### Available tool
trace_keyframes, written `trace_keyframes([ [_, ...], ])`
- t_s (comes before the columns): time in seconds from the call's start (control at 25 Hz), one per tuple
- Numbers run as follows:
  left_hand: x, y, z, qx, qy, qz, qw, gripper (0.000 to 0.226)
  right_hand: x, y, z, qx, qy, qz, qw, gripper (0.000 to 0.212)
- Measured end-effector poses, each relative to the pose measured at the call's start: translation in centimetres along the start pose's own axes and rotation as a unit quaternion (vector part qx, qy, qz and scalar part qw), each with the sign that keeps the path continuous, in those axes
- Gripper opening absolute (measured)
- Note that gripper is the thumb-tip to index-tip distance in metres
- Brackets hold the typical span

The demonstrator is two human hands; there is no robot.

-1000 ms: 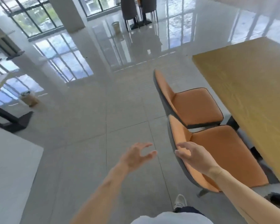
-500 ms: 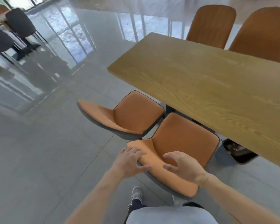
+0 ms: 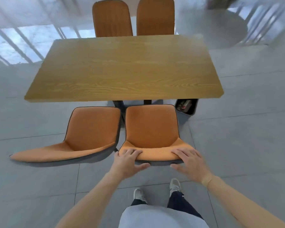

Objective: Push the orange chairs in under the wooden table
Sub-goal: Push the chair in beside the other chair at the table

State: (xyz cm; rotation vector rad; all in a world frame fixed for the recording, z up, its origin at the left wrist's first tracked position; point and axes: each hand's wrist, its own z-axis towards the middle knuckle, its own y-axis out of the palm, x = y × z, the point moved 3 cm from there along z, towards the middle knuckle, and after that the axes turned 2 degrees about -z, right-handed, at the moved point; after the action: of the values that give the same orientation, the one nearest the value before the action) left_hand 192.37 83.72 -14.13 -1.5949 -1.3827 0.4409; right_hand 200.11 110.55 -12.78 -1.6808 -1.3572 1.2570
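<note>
Two orange chairs stand side by side on the near side of the wooden table [image 3: 122,69], their seats pulled out from under it. My left hand [image 3: 128,162] and my right hand [image 3: 189,163] both grip the top of the backrest of the right orange chair [image 3: 151,129], fingers over the front and thumbs behind. The left orange chair [image 3: 90,130] stands untouched just beside it, its backrest leaning out to the left. The front edges of both seats sit just short of the table's near edge.
Two more orange chairs [image 3: 112,17] [image 3: 155,15] stand tucked in on the table's far side. A grey waste bin [image 3: 185,106] sits on the floor by the table's near right corner, close to the right chair. My feet [image 3: 156,191] stand on grey floor tiles behind the chair.
My view has swung round to face the table squarely. Both hands, open in the air a second ago, have closed on the right chair's backrest top.
</note>
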Motion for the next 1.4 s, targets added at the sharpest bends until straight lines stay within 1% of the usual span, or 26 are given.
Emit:
trace_keyframes([
  [0.12,0.2,0.2,-0.1,0.043,0.019,0.001,0.999,0.089,-0.3,-0.2,-0.1,0.030,0.028,-0.012,0.999,0.076],
  [0.32,0.3,0.9,0.0,0.123,0.054,-0.002,0.991,0.083,-0.3,0.1,-0.1,0.018,0.059,-0.021,0.998,0.086],
  [0.48,0.8,1.2,0.5,0.184,0.058,-0.028,0.981,0.076,-0.7,0.1,0.6,0.042,0.068,-0.027,0.996,0.090],
  [0.56,1.6,0.8,1.1,0.201,0.054,-0.032,0.978,0.072,0.2,-0.4,1.4,0.047,0.061,-0.015,0.997,0.090],
  [0.84,4.1,0.6,2.2,0.214,0.047,-0.038,0.975,0.068,3.1,-1.6,2.4,0.031,0.039,-0.031,0.998,0.088],
  [1.04,4.3,0.4,2.6,0.194,0.047,-0.039,0.979,0.072,3.4,-2.1,2.4,0.038,0.030,-0.039,0.998,0.087],
  [1.24,4.2,0.8,2.2,0.177,0.034,-0.043,0.983,0.073,2.8,-1.5,1.5,0.090,0.028,-0.047,0.994,0.084],
  [1.4,4.1,1.8,1.2,0.191,0.028,-0.045,0.980,0.069,2.3,-0.6,0.2,0.125,0.032,-0.039,0.991,0.079],
])
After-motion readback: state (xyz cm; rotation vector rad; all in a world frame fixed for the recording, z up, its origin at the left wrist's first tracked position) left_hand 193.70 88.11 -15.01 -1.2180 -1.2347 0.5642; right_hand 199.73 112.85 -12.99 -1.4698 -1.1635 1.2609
